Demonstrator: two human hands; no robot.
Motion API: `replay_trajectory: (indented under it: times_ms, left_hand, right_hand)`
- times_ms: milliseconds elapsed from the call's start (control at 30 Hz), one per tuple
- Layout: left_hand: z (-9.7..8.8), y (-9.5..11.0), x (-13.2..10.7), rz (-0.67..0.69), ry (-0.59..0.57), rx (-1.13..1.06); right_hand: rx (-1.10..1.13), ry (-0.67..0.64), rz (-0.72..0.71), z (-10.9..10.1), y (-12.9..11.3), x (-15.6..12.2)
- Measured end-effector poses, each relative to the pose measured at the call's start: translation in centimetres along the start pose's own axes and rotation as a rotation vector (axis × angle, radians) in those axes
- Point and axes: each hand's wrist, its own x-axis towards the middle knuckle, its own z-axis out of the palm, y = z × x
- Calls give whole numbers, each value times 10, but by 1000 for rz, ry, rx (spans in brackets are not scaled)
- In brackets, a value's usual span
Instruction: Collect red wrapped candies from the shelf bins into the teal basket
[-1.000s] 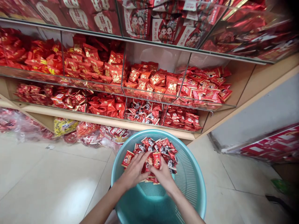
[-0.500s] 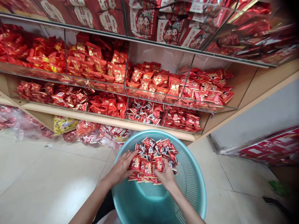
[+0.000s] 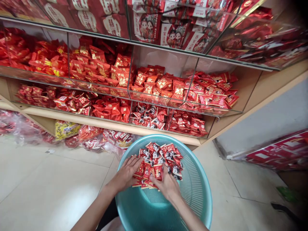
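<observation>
In a teal plastic basket (image 3: 204, 192) lies a heap of small sealed packets (image 3: 168, 150), red with black-and-white figures. Plainer red-and-gold packets (image 3: 146, 171) form a close row at the near side of the heap. My left hand (image 3: 128, 171) rests along the left end of this row, fingers stretched out over the packets and thumb lower down. My right hand (image 3: 167, 186) has its thumb and forefinger around a red packet (image 3: 158, 172) at the row's right end. Both palms hide some packets.
Beyond the basket stands a wooden shelf (image 3: 168, 136) with clear-fronted compartments of red packets (image 3: 103, 67). Bagged goods (image 3: 89, 133), among them a yellow bag (image 3: 66, 128), lie under it on the tiled floor (image 3: 55, 179). A red printed box or panel (image 3: 279, 150) is at right.
My right hand has shifted slightly left and down, its thumb further over the row. The left fingers lie a little further over the packets. The basket stays in place.
</observation>
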Motion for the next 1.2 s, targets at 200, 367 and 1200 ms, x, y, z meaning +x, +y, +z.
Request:
replay_trajectory:
  times_ms: [200,367,1200]
  left_hand:
    - [9,6,-2,7,-19,198]
    - [22,11,0,-43,-26,339]
    - [60,-26,16,-96,223,367]
  right_hand:
    - [7,-5,-57,-6,4,-6]
    - [-119,-98,-96,-10,3,-8]
    - [-386,-97,-144,-47,-16,2]
